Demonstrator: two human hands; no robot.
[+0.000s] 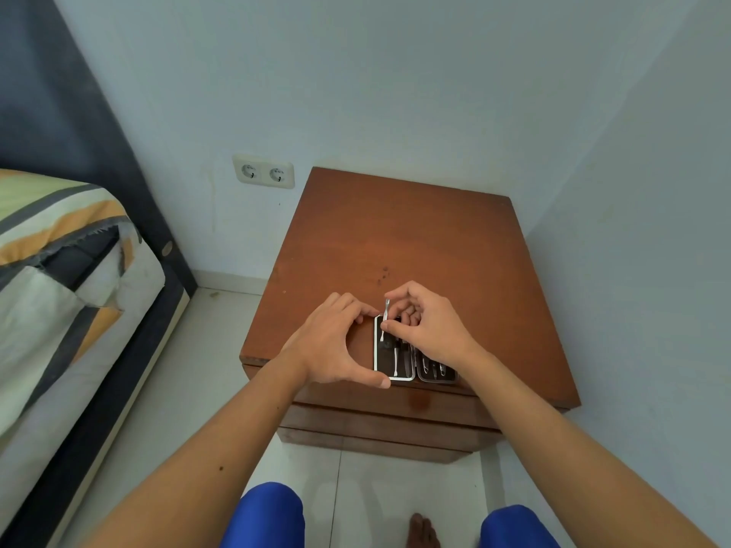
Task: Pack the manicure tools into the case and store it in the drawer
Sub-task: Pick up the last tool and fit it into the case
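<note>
**Inspector:** State of the hands?

**Assistant:** The right hand (425,330) pinches a thin metal tool (384,319) between thumb and forefinger, its lower end over the left half of the open case (395,355). The left hand (336,342) braces that half, thumb at its near corner, fingertips at the far one.

**Inspector:** Location of the case?

**Assistant:** On the nightstand (415,247), near the front edge, above the closed drawer (379,425). Other tools already sit inside.

**Inspector:** Risks?

**Assistant:** In my judgement, the tool could miss its slot and lie loose, stopping the case from closing. A push could also slide the case off the front edge, since it sits so close.
</note>
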